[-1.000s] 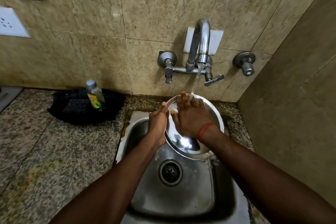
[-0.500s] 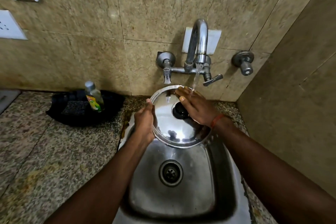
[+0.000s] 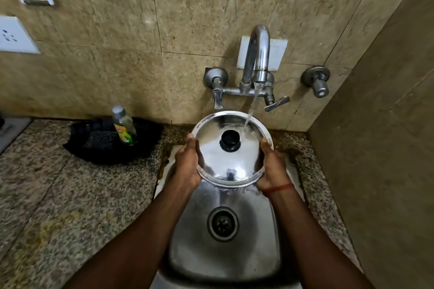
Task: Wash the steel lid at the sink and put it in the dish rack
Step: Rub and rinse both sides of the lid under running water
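The steel lid (image 3: 231,164) was above the sink (image 3: 258,253), between the two hands, with its black knob (image 3: 230,139) facing up. The left hand (image 3: 187,164) gripped its left rim, the right hand (image 3: 273,169) its right rim. Water from the tap (image 3: 257,54) fell on its far side

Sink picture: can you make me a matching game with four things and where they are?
Things:
1. steel lid
2. bottle
3. drain
4. tap

Places:
A. on the wall above the sink
B. in the bottom of the sink
C. held between the left hand and the right hand
D. on the counter, left of the sink

Pairs: 1-C, 2-D, 3-B, 4-A.
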